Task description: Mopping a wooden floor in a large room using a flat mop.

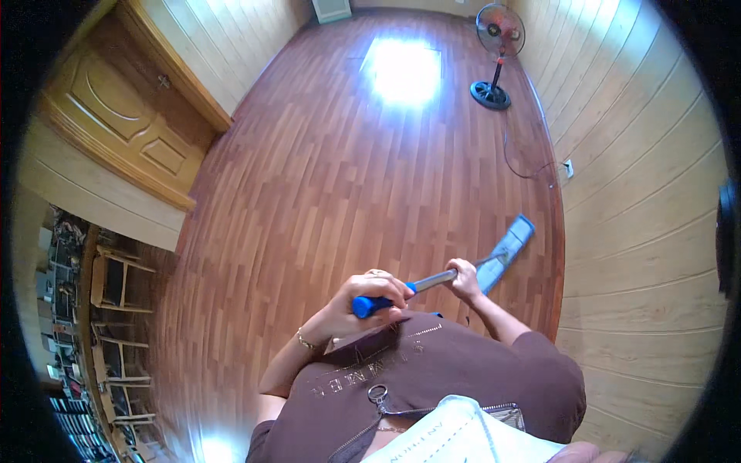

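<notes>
Both my hands grip a flat mop, whose silver pole (434,281) slants across in front of my chest. My left hand (363,297), with a ring and a bracelet, is wrapped round the blue grip at the pole's top end. Further down, my right hand (464,281) is closed round the metal pole. The light-blue mop pad (515,235) lies flat on the wood-plank floor (332,193), to the right of my hands and not far from the right wall. My right hand and forearm hide part of the pad's near end.
A standing fan (491,95) stands at the far right, its cord running to a wall outlet (569,168). At left are a wooden door (127,116) and several chairs (116,282) along a cluttered counter. Bright light glares off the far floor. A pale cabinet (333,9) stands at the back.
</notes>
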Demonstrator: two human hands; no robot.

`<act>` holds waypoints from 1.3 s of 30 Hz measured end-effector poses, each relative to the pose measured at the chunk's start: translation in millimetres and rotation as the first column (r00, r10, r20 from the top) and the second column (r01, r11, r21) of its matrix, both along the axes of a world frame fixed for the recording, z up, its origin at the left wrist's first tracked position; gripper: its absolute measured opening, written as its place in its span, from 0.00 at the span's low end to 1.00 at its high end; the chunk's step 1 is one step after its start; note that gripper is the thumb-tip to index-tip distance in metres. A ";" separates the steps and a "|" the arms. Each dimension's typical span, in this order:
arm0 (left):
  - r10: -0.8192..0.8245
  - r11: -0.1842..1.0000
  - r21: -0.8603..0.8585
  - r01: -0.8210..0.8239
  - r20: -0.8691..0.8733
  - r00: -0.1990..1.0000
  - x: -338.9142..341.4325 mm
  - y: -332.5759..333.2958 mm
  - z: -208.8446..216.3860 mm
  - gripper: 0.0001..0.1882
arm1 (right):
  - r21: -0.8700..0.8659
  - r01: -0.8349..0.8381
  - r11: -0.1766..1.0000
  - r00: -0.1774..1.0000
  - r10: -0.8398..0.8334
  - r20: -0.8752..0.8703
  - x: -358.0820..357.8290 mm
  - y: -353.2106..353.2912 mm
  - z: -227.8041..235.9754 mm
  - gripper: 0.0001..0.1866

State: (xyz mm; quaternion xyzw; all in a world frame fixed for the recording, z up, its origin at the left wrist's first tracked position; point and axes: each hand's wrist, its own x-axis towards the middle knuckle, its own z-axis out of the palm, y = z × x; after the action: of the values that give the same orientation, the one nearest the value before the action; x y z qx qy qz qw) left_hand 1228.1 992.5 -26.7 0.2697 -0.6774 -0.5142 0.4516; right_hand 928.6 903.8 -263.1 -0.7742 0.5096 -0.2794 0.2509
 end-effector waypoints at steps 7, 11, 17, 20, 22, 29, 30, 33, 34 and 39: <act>-0.264 0.964 -0.025 0.264 -0.003 0.965 126.3 -62.5 150.2 0.08 | -0.164 0.247 0.955 0.969 -0.245 0.029 128.6 -26.3 138.3 0.17; -0.240 0.961 -0.104 0.256 0.147 0.960 126.0 -50.1 234.5 0.10 | -0.154 0.266 0.952 0.964 -0.267 0.014 134.1 -21.6 208.2 0.18; -0.083 0.962 -0.223 0.160 0.318 0.945 -8.1 27.9 261.8 0.09 | -0.103 0.070 0.992 0.994 -0.061 0.090 39.0 9.4 223.2 0.14; 0.005 0.953 -0.287 0.099 0.341 0.940 -164.2 59.4 177.1 0.09 | -0.191 -0.051 0.980 0.981 0.085 0.176 -94.0 -0.2 124.2 0.15; 0.147 0.947 -0.321 -0.006 0.416 0.897 -270.7 77.0 119.7 0.09 | -0.139 -0.173 0.975 0.957 0.199 0.211 -175.4 -10.4 69.5 0.16; 0.504 0.850 -0.418 -0.321 0.470 0.724 -571.9 82.1 -65.5 0.09 | -0.066 -0.558 0.827 0.798 0.557 0.228 -373.4 -80.1 -127.2 0.13; 0.542 0.827 -0.444 -0.345 0.467 0.698 -608.0 81.8 -70.5 0.09 | -0.068 -0.623 0.780 0.755 0.621 0.209 -401.2 -92.4 -149.4 0.13; 0.630 0.775 -0.469 -0.424 0.509 0.587 -699.3 85.2 -70.8 0.10 | -0.132 -0.793 0.595 0.578 0.803 0.146 -446.1 -102.1 -155.4 0.08; 0.685 0.726 -0.512 -0.460 0.476 0.551 -727.5 79.5 -64.4 0.10 | -0.189 -0.813 0.550 0.528 0.835 0.156 -458.7 -101.9 -145.4 0.07; 0.802 0.582 -0.659 -0.477 0.371 0.468 -836.3 14.3 -35.5 0.11 | -0.161 -0.963 0.217 0.192 0.969 0.159 -507.6 -138.6 -135.2 0.05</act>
State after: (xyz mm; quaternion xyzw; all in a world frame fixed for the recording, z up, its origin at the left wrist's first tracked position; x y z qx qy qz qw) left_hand 391.8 1006.8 -62.2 0.5512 -0.7287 0.0069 0.4064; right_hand 421.1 765.2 -398.3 -0.8879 -0.1229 -0.1525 0.4163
